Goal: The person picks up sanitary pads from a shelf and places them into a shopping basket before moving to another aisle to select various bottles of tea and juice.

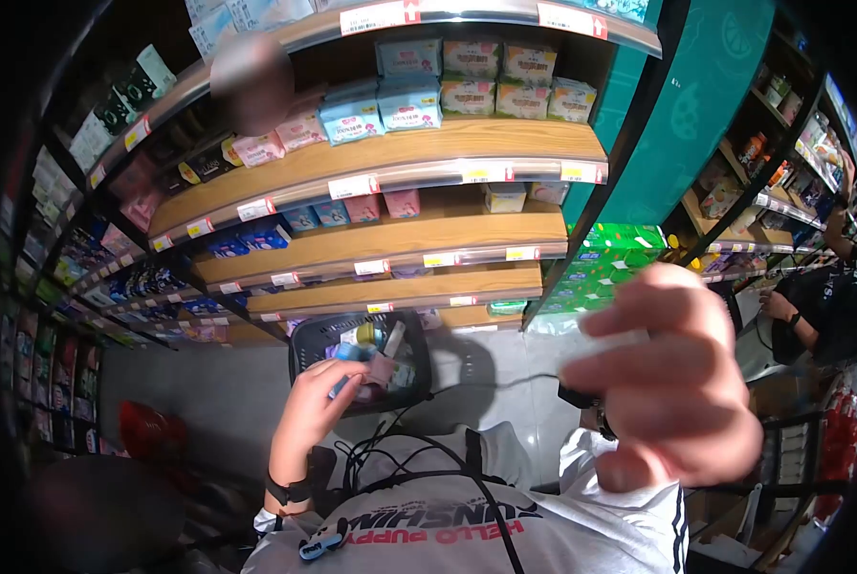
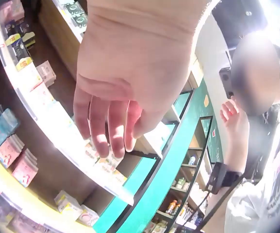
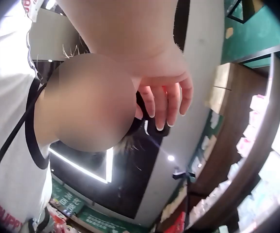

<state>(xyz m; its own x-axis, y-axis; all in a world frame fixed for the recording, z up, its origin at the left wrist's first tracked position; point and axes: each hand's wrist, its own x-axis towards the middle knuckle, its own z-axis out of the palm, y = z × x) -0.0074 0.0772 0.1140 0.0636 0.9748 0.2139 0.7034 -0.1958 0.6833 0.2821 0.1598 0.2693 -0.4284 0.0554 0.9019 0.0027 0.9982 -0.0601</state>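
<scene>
Counted: two hands, one basket. The left hand point(image 1: 318, 402) is held over the dark basket point(image 1: 419, 359) on the floor point(image 1: 472, 359); its fingers are loosely bent and nothing is seen gripped. Contact with the contents can't be confirmed. The right hand point(image 1: 672, 383) is raised close to the head camera, blurred, fingers part bent, nothing seen held.

In the basket, four items can be picked out: one blue packet point(image 1: 349, 352) by the left fingertips, one pink packet point(image 1: 381, 369), one yellow-green pack point(image 1: 364, 333), one narrow white box point(image 1: 395, 335). The rest is jumbled and can't be counted.

On the upper wooden shelf point(image 1: 505, 139): five yellow-green packs point(image 1: 522, 100) at right, two blue packs point(image 1: 409, 103) in front with one more behind, two pink packs point(image 1: 301, 131).

The basket is shown by the head view only. Relaxed left fingers are best shown by the left wrist view. By the right wrist view alone, strip lights point(image 3: 79, 166) are shown, plus a dark object point(image 3: 160, 130) by the right fingertips; touch can't be told.
</scene>
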